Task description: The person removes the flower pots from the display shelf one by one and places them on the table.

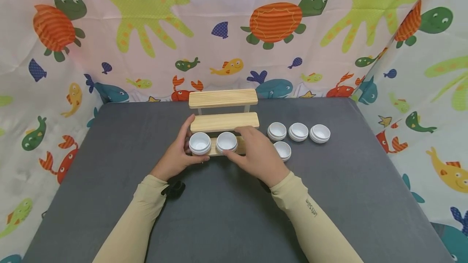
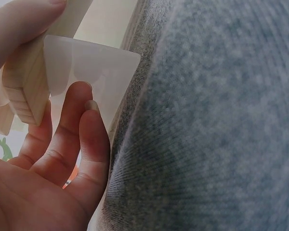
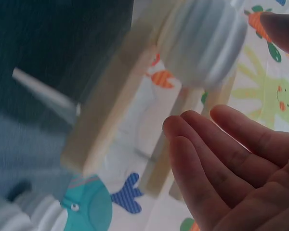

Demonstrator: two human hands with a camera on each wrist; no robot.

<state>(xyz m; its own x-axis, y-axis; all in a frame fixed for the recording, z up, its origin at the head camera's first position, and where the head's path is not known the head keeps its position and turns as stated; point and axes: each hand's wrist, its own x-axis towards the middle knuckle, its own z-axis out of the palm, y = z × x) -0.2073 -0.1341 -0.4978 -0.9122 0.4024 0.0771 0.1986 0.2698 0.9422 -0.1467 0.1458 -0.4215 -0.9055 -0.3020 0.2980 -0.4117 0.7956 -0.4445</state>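
A three-tier wooden stand [image 1: 221,123] with pale planks and translucent supports stands in front of me. Two small white ribbed bowls rest on its lowest plank: a left bowl [image 1: 200,143] and a right bowl [image 1: 226,141]. My left hand [image 1: 174,152] grips the left end of that plank beside the left bowl. In the left wrist view its thumb lies over the plank [image 2: 29,82], and curled fingers touch the translucent support [image 2: 113,70]. Around the right bowl my right hand [image 1: 260,153] is spread; in the right wrist view its fingers are apart from the ribbed bowl [image 3: 204,45].
To the right of the stand, several more white bowls sit on the grey cloth [image 1: 329,186]: three in a back row, including a middle bowl [image 1: 298,131], and one nearer bowl [image 1: 282,150]. A patterned curtain [image 1: 226,11] hangs behind and along both sides.
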